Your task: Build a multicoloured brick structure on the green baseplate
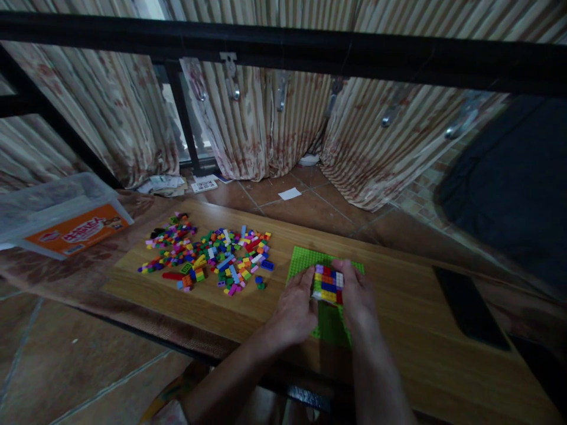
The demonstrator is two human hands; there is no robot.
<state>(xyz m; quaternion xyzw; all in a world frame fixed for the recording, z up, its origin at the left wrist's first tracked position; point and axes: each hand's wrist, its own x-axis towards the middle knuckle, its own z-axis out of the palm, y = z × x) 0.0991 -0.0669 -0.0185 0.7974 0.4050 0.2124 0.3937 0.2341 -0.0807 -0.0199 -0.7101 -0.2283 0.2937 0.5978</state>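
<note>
A small block built of many-coloured toy bricks [328, 284] stands on a green baseplate [305, 260] on the wooden table. My left hand [293, 308] presses against the block's left side, fingers curled round it. From the right, my right hand [358, 296] grips the same block with the fingers closed on it. Both hands rest over the baseplate, hiding its middle.
A spread of several loose coloured bricks [212, 255] lies to the left on the wooden table [407, 319]. A clear plastic box with an orange label [66, 221] sits far left. A dark phone [469, 307] lies at right. Curtains [248, 130] hang beyond.
</note>
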